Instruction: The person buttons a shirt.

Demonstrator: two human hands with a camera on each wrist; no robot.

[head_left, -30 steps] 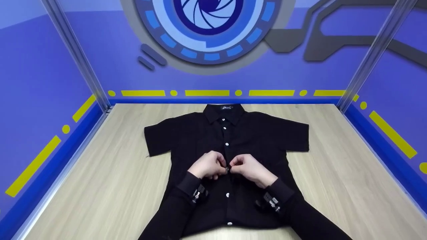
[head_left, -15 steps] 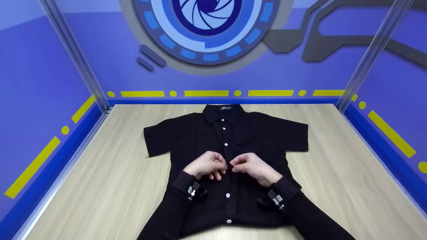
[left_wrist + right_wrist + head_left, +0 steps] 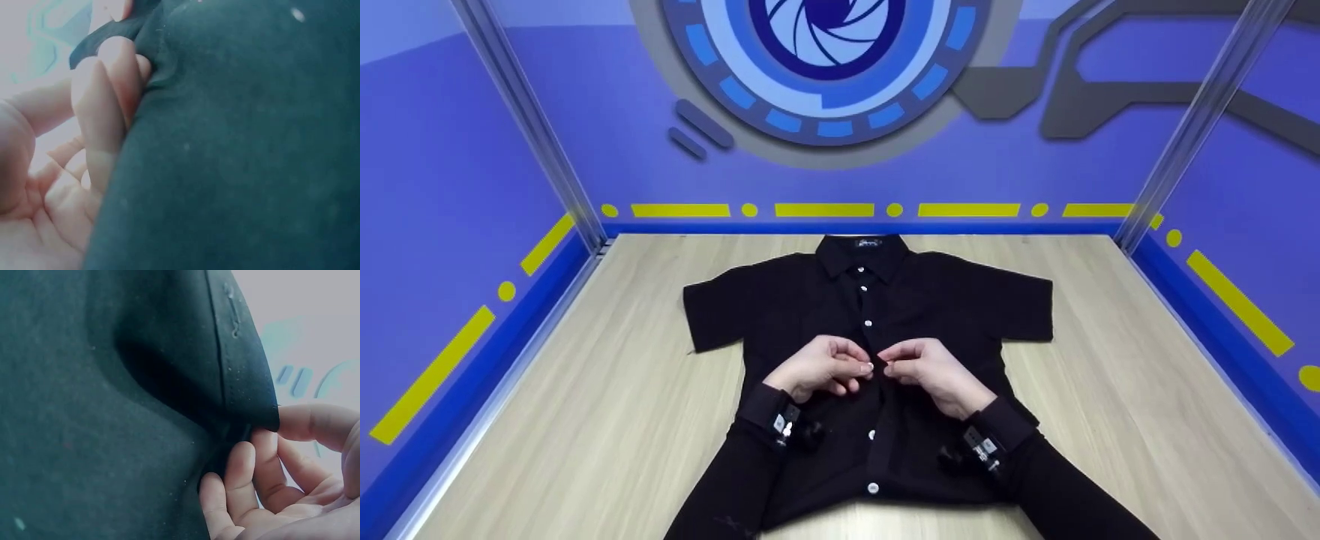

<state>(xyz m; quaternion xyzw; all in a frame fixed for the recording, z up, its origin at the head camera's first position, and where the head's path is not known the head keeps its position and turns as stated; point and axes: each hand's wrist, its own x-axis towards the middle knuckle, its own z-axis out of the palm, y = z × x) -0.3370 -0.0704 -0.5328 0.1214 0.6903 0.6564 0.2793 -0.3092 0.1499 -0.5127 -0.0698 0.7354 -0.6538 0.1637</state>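
Note:
A black short-sleeved button-up shirt [image 3: 802, 300] lies front up, its collar toward the back wall. Above its middle, my left hand [image 3: 829, 367] pinches one front edge, and a white button [image 3: 871, 367] shows at the thumb tip. Just across from it, my right hand [image 3: 934, 375] pinches the facing edge between thumb and fingers. The right wrist view shows a stitched buttonhole [image 3: 233, 312] on the strip of cloth above those fingers. Cloth hides some left fingertips in the left wrist view. A narrow gap separates the two hands.
Several more white buttons run down the shirt front, one [image 3: 868, 323] above the hands and another [image 3: 873, 488] near the hem. The shirt lies on a light wooden table [image 3: 607, 397], walled by blue panels [image 3: 540, 135] with metal posts [image 3: 1192, 120] at the corners.
Both hands have risen slightly toward the collar, the left also shifting left, and their fingertips have drawn apart. A white button now shows at the left thumb. The hem has crept up a little.

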